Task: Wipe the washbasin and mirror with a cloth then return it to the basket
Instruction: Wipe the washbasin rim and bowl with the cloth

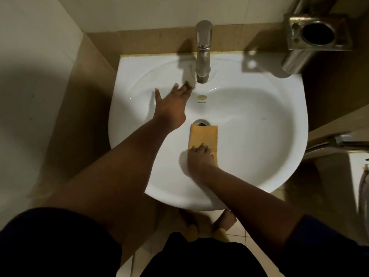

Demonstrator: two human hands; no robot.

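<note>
A white washbasin fills the middle of the head view. A folded yellow cloth lies flat in the bowl, its far edge covering part of the drain. My right hand presses down on the near end of the cloth, fingers bent over it. My left hand reaches out above the left side of the bowl with fingers spread, fingertips close to the steel tap, holding nothing. Neither mirror nor basket is in view.
A metal holder with a round hole hangs on the wall at the back right. A white fixture with a hose stands at the right edge. Beige wall tiles surround the basin; my bare feet stand on the tiled floor below.
</note>
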